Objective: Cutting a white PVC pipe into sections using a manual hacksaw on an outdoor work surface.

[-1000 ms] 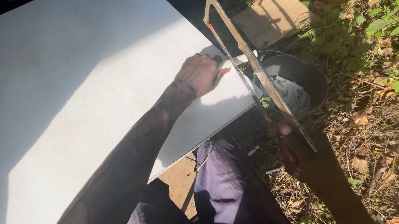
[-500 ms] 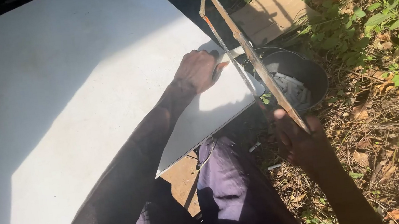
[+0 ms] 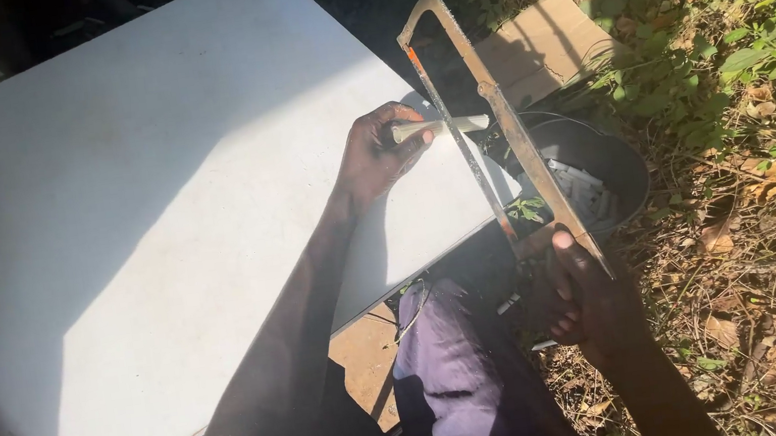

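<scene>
Hacksaw [image 3: 486,125] drawn back; left-hand fingers [image 3: 403,141] still pinching pale pipe [image 3: 441,127].

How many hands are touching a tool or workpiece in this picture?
2. The left hand pins a short pale pipe piece on the white board's edge; the right hand grips the rusty metal hacksaw.

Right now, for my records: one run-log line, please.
left hand pins pale pipe on white panel | right hand grips hacksaw, blade across pipe

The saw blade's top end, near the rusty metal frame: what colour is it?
Orange, on the thin hacksaw blade; the head view shows it best.
</scene>
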